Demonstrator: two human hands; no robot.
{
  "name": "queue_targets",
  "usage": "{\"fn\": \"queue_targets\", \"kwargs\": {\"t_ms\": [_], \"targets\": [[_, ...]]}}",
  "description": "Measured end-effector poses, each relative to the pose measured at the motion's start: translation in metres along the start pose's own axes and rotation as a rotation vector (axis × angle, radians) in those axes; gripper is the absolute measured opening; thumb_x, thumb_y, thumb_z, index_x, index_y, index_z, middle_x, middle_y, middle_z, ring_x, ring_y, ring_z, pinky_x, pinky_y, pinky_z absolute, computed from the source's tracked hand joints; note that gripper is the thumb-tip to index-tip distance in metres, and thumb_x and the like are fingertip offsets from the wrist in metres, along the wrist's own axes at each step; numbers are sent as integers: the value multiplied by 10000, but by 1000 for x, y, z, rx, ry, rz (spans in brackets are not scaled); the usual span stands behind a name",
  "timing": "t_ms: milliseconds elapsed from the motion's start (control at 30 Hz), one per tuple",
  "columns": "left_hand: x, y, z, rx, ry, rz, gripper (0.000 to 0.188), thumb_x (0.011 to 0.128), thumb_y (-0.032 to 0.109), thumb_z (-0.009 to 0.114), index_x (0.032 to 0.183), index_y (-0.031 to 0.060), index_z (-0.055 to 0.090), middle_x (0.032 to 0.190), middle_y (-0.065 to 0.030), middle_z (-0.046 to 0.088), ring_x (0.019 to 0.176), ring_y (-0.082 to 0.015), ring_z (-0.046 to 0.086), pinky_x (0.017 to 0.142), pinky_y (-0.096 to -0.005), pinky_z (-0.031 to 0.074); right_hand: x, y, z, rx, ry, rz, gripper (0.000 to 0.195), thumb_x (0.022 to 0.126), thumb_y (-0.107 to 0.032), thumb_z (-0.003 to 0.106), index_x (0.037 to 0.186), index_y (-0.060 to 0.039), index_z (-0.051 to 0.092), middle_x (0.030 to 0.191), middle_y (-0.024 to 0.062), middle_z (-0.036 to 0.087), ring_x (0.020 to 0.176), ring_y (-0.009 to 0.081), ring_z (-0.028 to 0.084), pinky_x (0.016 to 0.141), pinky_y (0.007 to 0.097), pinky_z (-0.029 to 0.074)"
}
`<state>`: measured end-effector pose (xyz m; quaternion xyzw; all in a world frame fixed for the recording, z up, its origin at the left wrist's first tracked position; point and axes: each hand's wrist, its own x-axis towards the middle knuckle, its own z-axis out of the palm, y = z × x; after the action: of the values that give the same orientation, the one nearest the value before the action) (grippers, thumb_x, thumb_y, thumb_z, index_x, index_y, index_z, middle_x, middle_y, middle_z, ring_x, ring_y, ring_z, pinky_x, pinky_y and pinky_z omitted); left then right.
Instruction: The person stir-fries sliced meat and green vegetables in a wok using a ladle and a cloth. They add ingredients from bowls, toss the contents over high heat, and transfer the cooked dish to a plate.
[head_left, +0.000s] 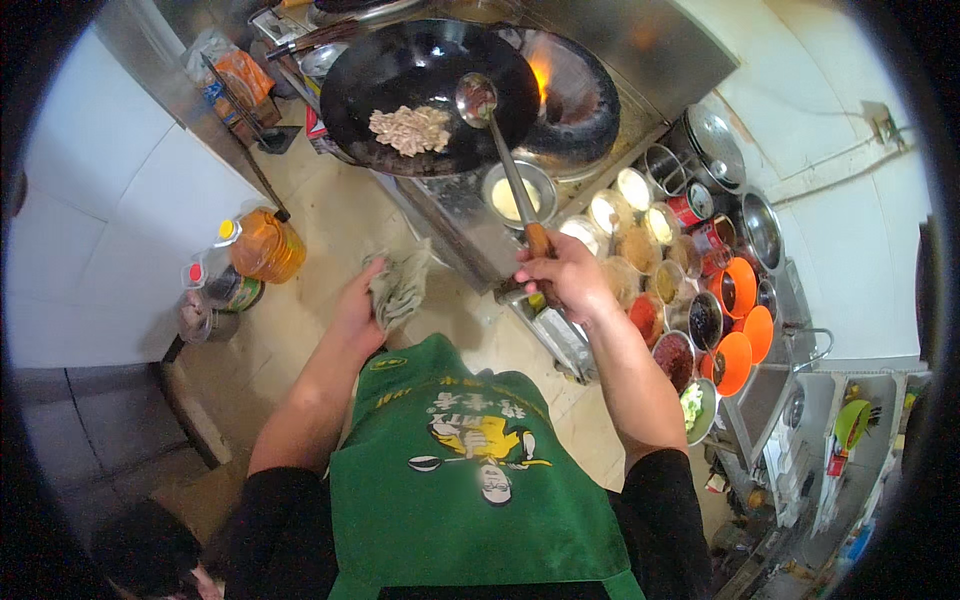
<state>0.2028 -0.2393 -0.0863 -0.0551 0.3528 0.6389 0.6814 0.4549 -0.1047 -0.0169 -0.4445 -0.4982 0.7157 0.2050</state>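
Observation:
My right hand (568, 276) grips the wooden handle of a long metal ladle (510, 161). The ladle's bowl is over the right part of a large black wok (420, 67); whether it touches the metal I cannot tell. A clump of pale sliced meat (411, 129) lies at the wok's near left side. In my left hand (358, 304) is a crumpled greyish cloth (399, 285), held below the wok and apart from it. Close to the ladle's shaft stands a metal bowl (551, 187) of pale yellow contents.
Flame (540, 71) rises between the wok and a second blackened wok (589, 94). Seasoning containers (641, 247) and orange cups (733, 364) crowd the counter at right. Oil jugs (268, 244) stand on the left floor. Another person (146, 544) is partly visible at lower left.

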Motion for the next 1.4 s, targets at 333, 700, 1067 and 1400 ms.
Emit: {"fn": "queue_targets", "kwargs": {"t_ms": [333, 700, 1067, 1400], "targets": [[102, 195, -30, 261, -101, -86, 434, 1005, 376, 447, 1266, 33, 501, 1181, -127, 618, 1049, -317, 622, 885, -535, 514, 16, -12, 82, -1190, 384, -144, 524, 869, -142, 609, 1338, -50, 395, 1017, 277, 629, 933, 438, 615, 771, 492, 512], [177, 190, -3, 489, 85, -56, 183, 742, -28, 562, 912, 3, 623, 865, -75, 617, 738, -199, 603, 642, -336, 483, -74, -84, 120, -1257, 194, 411, 450, 868, -145, 572, 1278, -33, 423, 891, 234, 640, 834, 431, 631, 721, 496, 513], [310, 203, 126, 589, -10, -97, 82, 808, 51, 546, 889, 57, 557, 811, -100, 595, 694, -247, 616, 617, -422, 547, -6, -148, 39, -1242, 333, 266, 314, 865, -150, 561, 1141, -26, 477, 855, 248, 613, 832, 445, 595, 698, 501, 458], [441, 167, 171, 672, -47, -122, 71, 731, 45, 602, 779, 4, 635, 768, -114, 641, 604, -245, 618, 545, -396, 510, 97, -155, 36, -1078, 407, 447, 234, 916, -210, 488, 1030, -7, 504, 876, 249, 642, 858, 446, 613, 769, 509, 476]]}}
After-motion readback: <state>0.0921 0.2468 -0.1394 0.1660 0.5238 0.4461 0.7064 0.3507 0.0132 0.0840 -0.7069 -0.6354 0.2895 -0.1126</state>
